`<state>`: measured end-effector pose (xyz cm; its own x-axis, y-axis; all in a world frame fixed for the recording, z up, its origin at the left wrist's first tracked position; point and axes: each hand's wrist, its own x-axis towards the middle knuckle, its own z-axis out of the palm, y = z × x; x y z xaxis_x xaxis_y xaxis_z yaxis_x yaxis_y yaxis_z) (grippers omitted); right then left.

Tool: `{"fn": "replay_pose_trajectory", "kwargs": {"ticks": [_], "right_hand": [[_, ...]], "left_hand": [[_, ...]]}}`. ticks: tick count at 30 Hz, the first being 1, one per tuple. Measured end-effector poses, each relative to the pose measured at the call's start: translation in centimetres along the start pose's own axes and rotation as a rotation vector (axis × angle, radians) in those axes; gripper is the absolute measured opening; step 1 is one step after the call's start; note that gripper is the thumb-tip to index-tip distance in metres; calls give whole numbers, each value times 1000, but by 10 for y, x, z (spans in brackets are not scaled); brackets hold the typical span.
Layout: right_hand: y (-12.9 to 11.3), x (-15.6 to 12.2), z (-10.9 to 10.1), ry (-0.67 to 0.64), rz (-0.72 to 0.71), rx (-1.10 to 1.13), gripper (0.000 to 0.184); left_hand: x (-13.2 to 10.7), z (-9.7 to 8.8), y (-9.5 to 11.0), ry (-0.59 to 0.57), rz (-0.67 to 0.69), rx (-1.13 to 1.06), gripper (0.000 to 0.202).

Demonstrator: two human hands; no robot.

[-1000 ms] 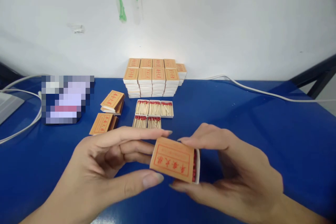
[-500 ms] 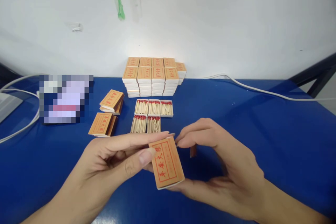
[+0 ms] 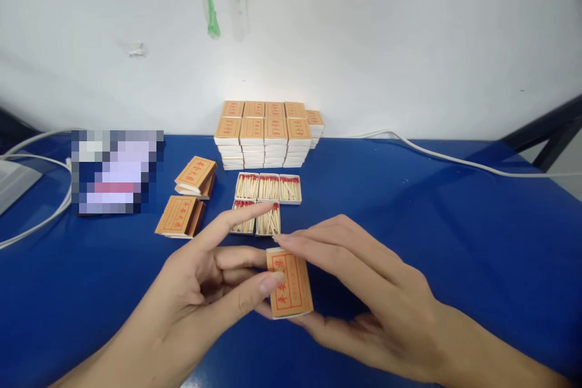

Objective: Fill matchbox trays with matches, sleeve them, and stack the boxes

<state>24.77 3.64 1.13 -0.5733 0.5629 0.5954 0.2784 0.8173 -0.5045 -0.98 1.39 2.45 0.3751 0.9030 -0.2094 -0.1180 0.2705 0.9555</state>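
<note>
Flat orange cardboard matchbox (image 3: 293, 288), red-printed, held above smooth blue worktop (image 3: 431, 212), left hand (image 3: 204, 291) grip pinching its 9 o'clock edge, right hand (image 3: 373, 297) grip clasping its far end and underside, white trays of red-tipped matches (image 3: 279, 188) at 12 o'clock

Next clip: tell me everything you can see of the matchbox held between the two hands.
The matchbox is a small flat cardboard box, orange-tan on top, with a red printed frame and red characters, and a white edge at its near end. It looks closed; no matches show. It is held over the blue table, long side pointing away. The left hand presses its left edge with the thumb; the right hand lays fingers over its far end.
</note>
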Motion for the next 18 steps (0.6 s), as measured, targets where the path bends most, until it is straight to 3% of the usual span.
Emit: {"fn": "replay_pose_trajectory", "kwargs": {"ticks": [10,18], "right_hand": [[-1,-5,2,-2,25,-20,58],[-1,-1,-2,20,62,-59,52]], "left_hand": [[1,-3,-2,-11,10,50,56],[-3,1,2,62,73,165,52]]}}
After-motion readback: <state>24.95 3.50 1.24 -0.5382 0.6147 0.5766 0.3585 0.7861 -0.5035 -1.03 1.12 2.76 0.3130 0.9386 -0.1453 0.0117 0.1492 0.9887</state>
